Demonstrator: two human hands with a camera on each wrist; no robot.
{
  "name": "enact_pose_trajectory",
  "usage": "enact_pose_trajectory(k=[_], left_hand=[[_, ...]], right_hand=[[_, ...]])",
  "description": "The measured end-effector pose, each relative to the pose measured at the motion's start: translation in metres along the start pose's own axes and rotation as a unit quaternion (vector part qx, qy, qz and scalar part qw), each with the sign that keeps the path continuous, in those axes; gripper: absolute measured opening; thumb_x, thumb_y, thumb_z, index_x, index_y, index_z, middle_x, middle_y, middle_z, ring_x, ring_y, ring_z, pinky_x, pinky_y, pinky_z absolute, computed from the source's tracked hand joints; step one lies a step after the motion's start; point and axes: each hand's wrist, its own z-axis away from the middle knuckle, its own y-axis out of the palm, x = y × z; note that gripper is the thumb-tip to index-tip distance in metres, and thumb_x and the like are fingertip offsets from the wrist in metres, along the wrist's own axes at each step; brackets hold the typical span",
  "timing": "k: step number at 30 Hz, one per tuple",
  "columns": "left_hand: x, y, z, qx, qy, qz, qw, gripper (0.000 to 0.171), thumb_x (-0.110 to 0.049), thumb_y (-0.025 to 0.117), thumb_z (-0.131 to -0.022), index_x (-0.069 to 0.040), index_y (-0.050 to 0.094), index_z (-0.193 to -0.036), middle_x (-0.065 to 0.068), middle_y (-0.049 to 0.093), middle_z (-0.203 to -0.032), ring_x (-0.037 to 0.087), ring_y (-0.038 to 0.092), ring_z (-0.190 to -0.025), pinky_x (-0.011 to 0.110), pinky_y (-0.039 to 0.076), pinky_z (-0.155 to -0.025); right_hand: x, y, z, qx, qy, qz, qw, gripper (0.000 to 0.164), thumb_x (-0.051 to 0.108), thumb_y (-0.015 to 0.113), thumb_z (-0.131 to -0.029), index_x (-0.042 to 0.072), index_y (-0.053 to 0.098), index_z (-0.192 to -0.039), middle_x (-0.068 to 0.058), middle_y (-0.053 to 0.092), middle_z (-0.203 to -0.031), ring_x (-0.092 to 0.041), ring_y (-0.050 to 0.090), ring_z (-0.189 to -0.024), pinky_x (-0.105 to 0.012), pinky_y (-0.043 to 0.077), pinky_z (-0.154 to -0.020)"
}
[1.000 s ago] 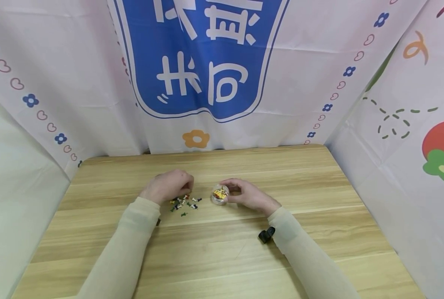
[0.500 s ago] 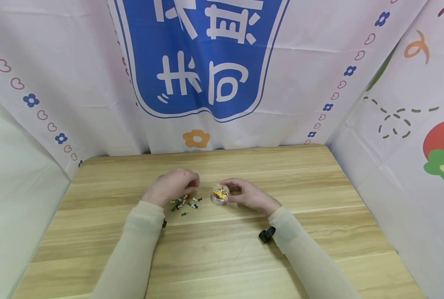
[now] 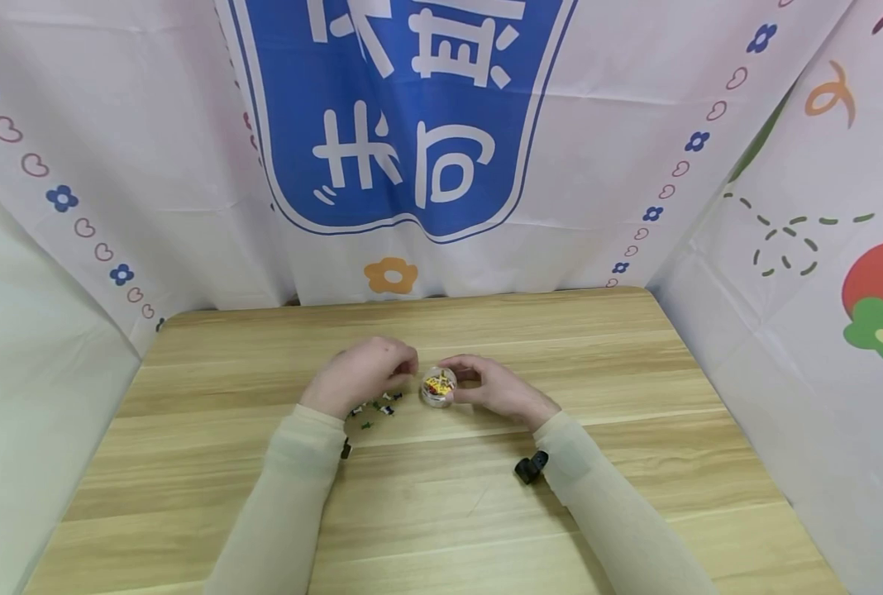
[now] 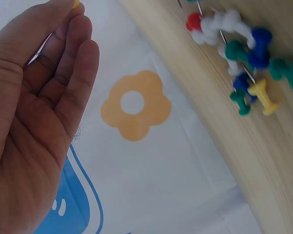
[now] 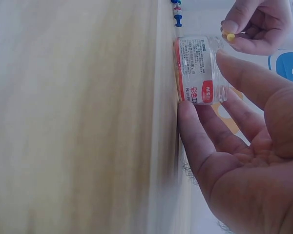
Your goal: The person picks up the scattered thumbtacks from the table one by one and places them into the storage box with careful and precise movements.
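Between thumb and fingertip, my left hand [image 3: 363,376] pinches a yellow push pin [image 5: 230,36]; only a sliver of it shows at the top of the left wrist view. That hand is just left of a small clear jar [image 5: 198,70], close to its open mouth. My right hand [image 3: 499,390] holds the jar from the right, thumb and fingers around its side. Upright on the table, the jar has a printed label, and yellow and red pins [image 3: 439,384] show inside it. Loose push pins in green, blue, white, red and yellow, such as a blue one [image 4: 260,48], lie below my left hand.
The wooden table [image 3: 427,512] runs back to a white printed cloth [image 3: 560,207] hanging behind it. Another white cloth [image 3: 799,314] hangs along the right side. A black device [image 3: 531,468] sits at the right wrist.
My left hand has moved right, from over the pile of loose pins to beside the jar, carrying the yellow push pin. My right hand and the jar have stayed in place.
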Motion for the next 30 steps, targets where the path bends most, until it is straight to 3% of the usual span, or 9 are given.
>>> enact_pose_trajectory(k=[7,16,23,30], left_hand=[[-0.01,0.006,-0.005,-0.007,0.018,0.002,0.9998,0.004,-0.019,0.076,-0.095,-0.019,0.073,-0.098,-0.012,0.064,-0.09,0.006,0.057,-0.078,0.026,0.051,-0.073],[-0.023,0.014,-0.012,-0.027,0.036,-0.028,0.9986,0.007,-0.021,0.072,-0.098,-0.019,0.076,-0.103,-0.012,0.066,-0.093,0.002,0.058,-0.082,0.022,0.052,-0.075],[-0.021,0.013,-0.011,-0.033,0.037,-0.013,0.9987,0.012,-0.018,0.073,-0.097,-0.019,0.077,-0.109,-0.01,0.069,-0.098,0.002,0.06,-0.085,0.023,0.052,-0.077],[-0.012,0.008,-0.005,-0.028,0.007,0.017,0.9995,0.008,-0.019,0.074,-0.097,-0.018,0.076,-0.104,-0.01,0.068,-0.097,0.004,0.059,-0.082,0.026,0.053,-0.076]], right_hand=[[-0.001,0.0,0.0,-0.002,0.002,-0.003,1.0,0.058,0.02,0.076,-0.095,0.023,0.056,-0.149,-0.001,0.058,-0.146,-0.02,0.053,-0.133,-0.044,0.042,-0.112],[0.001,0.0,0.001,-0.004,-0.004,-0.005,1.0,0.057,0.021,0.077,-0.093,0.028,0.057,-0.146,0.002,0.058,-0.146,-0.02,0.053,-0.134,-0.045,0.039,-0.114],[0.0,0.0,0.001,-0.003,-0.002,-0.008,1.0,0.056,0.021,0.077,-0.094,0.029,0.057,-0.146,0.002,0.056,-0.147,-0.021,0.052,-0.135,-0.045,0.04,-0.113],[-0.001,-0.001,0.001,-0.003,-0.002,0.001,1.0,0.058,0.023,0.077,-0.094,0.027,0.056,-0.148,0.001,0.057,-0.147,-0.02,0.053,-0.134,-0.044,0.041,-0.112]])
